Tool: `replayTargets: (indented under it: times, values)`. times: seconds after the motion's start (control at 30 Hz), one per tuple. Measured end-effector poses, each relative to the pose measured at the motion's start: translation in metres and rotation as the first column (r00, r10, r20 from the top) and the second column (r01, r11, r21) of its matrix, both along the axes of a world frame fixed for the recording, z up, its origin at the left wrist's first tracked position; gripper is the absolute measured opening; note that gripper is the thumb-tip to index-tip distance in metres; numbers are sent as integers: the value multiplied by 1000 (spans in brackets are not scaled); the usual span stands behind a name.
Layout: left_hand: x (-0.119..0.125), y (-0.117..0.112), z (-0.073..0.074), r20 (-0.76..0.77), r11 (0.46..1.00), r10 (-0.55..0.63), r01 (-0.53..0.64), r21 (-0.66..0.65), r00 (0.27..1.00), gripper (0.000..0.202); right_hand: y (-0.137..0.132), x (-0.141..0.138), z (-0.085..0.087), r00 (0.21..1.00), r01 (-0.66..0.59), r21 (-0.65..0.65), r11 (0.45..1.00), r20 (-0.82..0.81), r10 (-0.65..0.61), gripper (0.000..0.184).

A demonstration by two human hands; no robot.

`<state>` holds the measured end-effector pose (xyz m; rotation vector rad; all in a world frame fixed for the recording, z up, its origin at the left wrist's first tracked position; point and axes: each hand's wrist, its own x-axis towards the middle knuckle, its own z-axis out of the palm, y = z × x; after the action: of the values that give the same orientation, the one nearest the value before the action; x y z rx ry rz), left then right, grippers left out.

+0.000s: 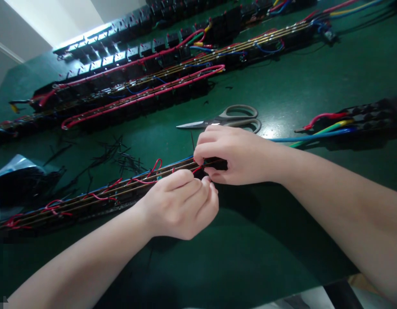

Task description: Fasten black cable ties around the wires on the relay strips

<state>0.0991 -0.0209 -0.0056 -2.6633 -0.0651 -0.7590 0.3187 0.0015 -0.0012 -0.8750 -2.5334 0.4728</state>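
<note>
A long black power strip assembly (130,187) lies slantwise on the green table, with brass rails along it and red and blue wires looping over them. My left hand (182,204) is closed at its near side, fingertips against the wires; what they hold is hidden. Just to the right, my right hand (239,154) curls thumb and fingers together over the same strip, almost touching my left fingertips. A thin black tie-like strand (192,142) sticks up beside the right fingers. Whether either hand pinches it cannot be made out.
Grey-handled scissors (224,118) lie behind my right hand. Cut black strands (127,159) are scattered behind the strip, near a clear bag (20,165) with dark contents. More wired strips (143,81) line the back. A black cable bundle (372,116) lies at right.
</note>
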Motion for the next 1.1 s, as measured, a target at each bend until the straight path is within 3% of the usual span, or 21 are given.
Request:
replayTargets:
  times: [0.43, 0.7, 0.8, 0.93, 0.97, 1.1]
  values:
    - [1, 3, 1, -44, 1000, -13, 13, -1, 999, 12, -2, -5, -1, 998, 34, 103, 994, 48, -39, 5]
    - [7, 9, -1, 66, 1000, -8, 10, -28, 998, 18, 1, 1, 7, 993, 2, -92, 996, -113, -13, 6]
    - [7, 10, -3, 94, 999, -21, 25, -43, 995, 19, 1, 8, 19, 959, 192, -116, 975, -187, -211, 7]
    - [6, 12, -5, 145, 998, -42, 48, -40, 989, 19, 5, 22, 30, 787, 609, -84, 789, -59, -614, 17]
    - [6, 13, -6, 149, 998, -41, 48, -45, 988, 19, 8, 25, 31, 759, 648, -77, 757, -17, -651, 18]
    - [4, 17, -8, 170, 984, -25, 55, -172, 985, 24, 27, 36, 31, 716, 689, -93, 719, 239, -656, 25]
